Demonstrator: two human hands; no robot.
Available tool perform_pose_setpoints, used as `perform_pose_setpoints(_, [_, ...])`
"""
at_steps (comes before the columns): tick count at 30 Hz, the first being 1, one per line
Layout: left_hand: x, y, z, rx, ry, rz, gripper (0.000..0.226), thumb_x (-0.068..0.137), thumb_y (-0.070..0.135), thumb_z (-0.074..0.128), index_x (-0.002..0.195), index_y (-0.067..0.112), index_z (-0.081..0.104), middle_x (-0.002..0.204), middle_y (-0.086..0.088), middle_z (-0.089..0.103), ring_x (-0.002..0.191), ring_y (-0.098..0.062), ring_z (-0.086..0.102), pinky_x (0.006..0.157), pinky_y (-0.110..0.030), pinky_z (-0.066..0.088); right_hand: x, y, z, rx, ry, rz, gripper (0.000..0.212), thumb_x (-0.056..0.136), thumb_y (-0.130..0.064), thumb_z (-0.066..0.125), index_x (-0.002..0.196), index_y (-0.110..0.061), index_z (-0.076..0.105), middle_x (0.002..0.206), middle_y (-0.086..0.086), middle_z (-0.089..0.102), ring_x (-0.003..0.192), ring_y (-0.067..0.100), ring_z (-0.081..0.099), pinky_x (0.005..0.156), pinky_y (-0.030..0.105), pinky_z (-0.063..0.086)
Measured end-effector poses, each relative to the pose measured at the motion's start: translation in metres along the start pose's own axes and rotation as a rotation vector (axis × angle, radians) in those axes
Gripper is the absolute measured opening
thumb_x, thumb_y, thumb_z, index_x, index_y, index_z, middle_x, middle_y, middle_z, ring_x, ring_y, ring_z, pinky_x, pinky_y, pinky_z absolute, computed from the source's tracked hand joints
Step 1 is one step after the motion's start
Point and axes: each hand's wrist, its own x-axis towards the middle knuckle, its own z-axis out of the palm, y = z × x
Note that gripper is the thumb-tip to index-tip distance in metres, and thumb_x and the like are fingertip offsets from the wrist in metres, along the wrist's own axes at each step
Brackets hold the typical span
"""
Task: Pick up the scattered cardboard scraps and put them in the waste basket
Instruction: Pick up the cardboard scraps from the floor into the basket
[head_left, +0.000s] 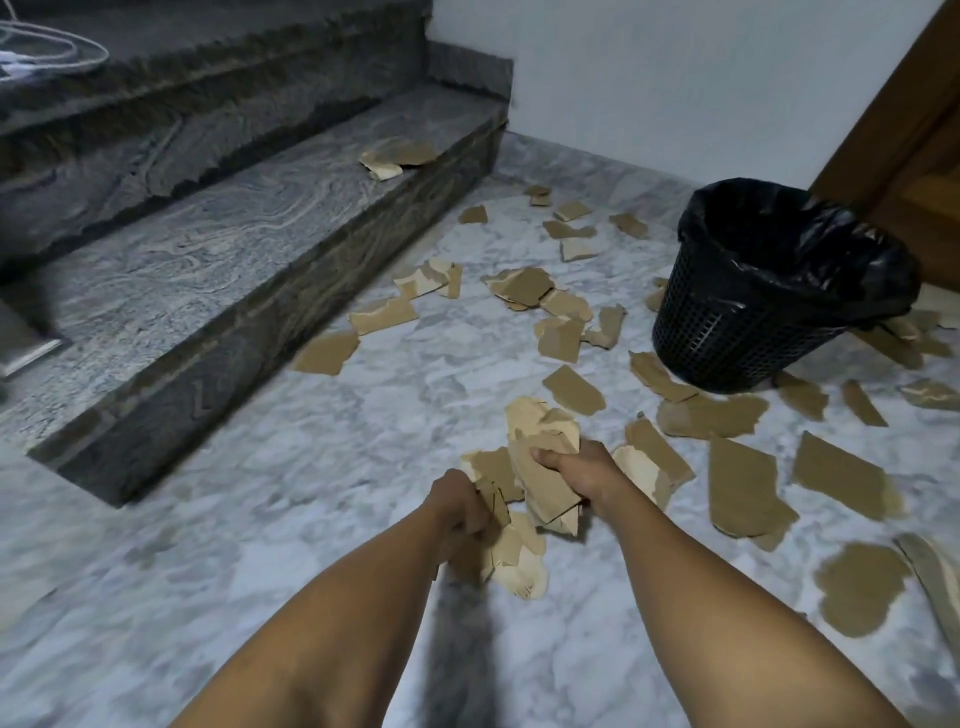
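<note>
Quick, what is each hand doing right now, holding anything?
Left hand: closed, gripping a wad of cardboard scraps.
Right hand: closed, gripping a second wad of scraps.

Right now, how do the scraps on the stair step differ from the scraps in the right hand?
The scraps on the step lie loose and untouched on the lowest stair step; the scraps in the right hand are gripped in a bunch by the right hand, off the floor. The step ones lie flat; the held ones stick out above and below the fist. Both are torn brown cardboard, not yet in the waste basket.
</note>
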Motion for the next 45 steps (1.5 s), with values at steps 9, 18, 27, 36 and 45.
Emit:
perform_pose_setpoints(9, [-0.005,0.006,-0.008,0.186,-0.364,0.006,0.020,0.095,0.008,0.058,0.109,0.002,0.070,0.099,-0.003,0.060,0.088,-0.015,0.050,0.096,-0.030,0.046,0.021,0.017,0.038,-0.401,-0.068,-0.090,0.054,0.065,-0.042,0.083,0.110,-0.016,0.070,0.108,0.006,0.072,0.098,0.026,0.067,0.088,0.038,0.056])
perform_pose_setpoints(18, [-0.015,-0.001,-0.024,0.207,-0.460,-0.025,0.035,0.097,0.009,0.055,0.131,-0.001,0.060,0.120,-0.013,0.060,0.101,-0.021,0.049,0.098,-0.038,0.045,0.007,0.012,0.038,-0.343,-0.116,0.060,0.054,0.074,-0.023,0.086,0.115,-0.002,0.058,0.109,0.007,0.065,0.092,0.023,0.059,0.075,0.027,0.047])
perform_pose_setpoints(27, [-0.019,-0.035,-0.032,-0.260,-0.137,-0.084,0.026,0.067,0.002,0.083,0.092,-0.001,0.075,0.079,-0.010,0.068,0.070,-0.028,0.067,0.055,-0.033,0.054,-0.004,0.009,0.006,-0.106,-0.074,0.152,0.068,0.062,-0.027,0.091,0.118,-0.003,0.059,0.107,0.009,0.069,0.096,0.030,0.067,0.083,0.038,0.058])
perform_pose_setpoints(36, [-0.005,0.021,-0.018,-0.506,0.027,0.112,0.042,0.055,0.011,0.079,0.095,0.007,0.065,0.091,-0.013,0.071,0.080,-0.027,0.066,0.073,-0.034,0.059,0.003,0.017,-0.071,-0.159,0.172,0.121,0.088,0.069,-0.037,0.087,0.144,-0.017,0.045,0.132,0.007,0.059,0.119,0.030,0.056,0.094,0.036,0.050])
perform_pose_setpoints(45, [0.026,0.062,-0.010,-0.699,0.157,0.237,0.008,0.078,-0.001,0.071,0.086,0.000,0.069,0.083,-0.006,0.070,0.076,-0.022,0.064,0.060,-0.022,0.052,0.030,0.042,-0.081,-0.752,0.121,0.119,0.076,0.067,-0.053,0.078,0.133,-0.028,0.051,0.133,0.004,0.052,0.124,0.033,0.048,0.100,0.047,0.040])
